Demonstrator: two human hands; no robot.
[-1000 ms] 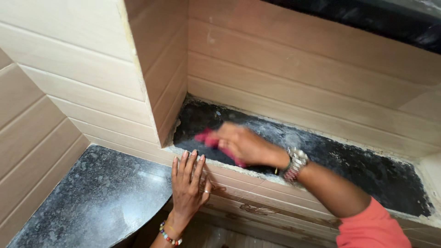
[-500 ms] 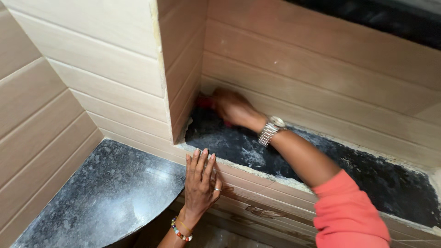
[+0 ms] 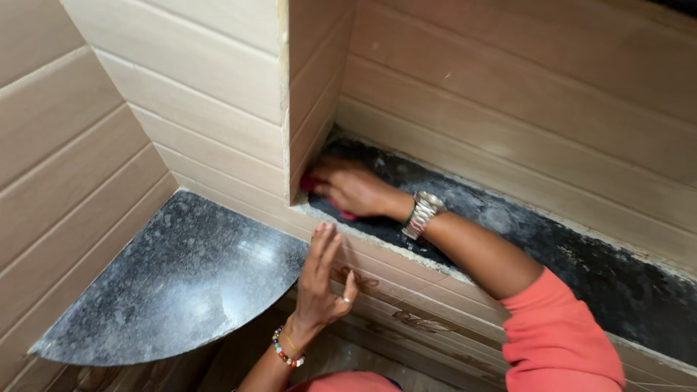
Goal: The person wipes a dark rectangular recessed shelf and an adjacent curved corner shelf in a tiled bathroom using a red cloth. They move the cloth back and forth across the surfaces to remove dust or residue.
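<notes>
While the right hand [image 3: 353, 188] presses a pink cloth [image 3: 314, 184] against the dusty black ledge [image 3: 508, 225], its fingers are closed over the cloth, which shows only at the fingertips, beside the tiled column [image 3: 312, 87]. The left hand [image 3: 321, 279] lies open and flat, gripping nothing, on the tiled front [image 3: 406, 290] just below the right hand. A curved black stone shelf [image 3: 174, 283] lies left of the left hand. A metal watch [image 3: 420, 213] circles the right wrist; a beaded bracelet [image 3: 285, 353] circles the left.

Dusty black stone ledge [image 3: 537, 239] (speckled), red cloth [image 3: 314, 184] on it
</notes>
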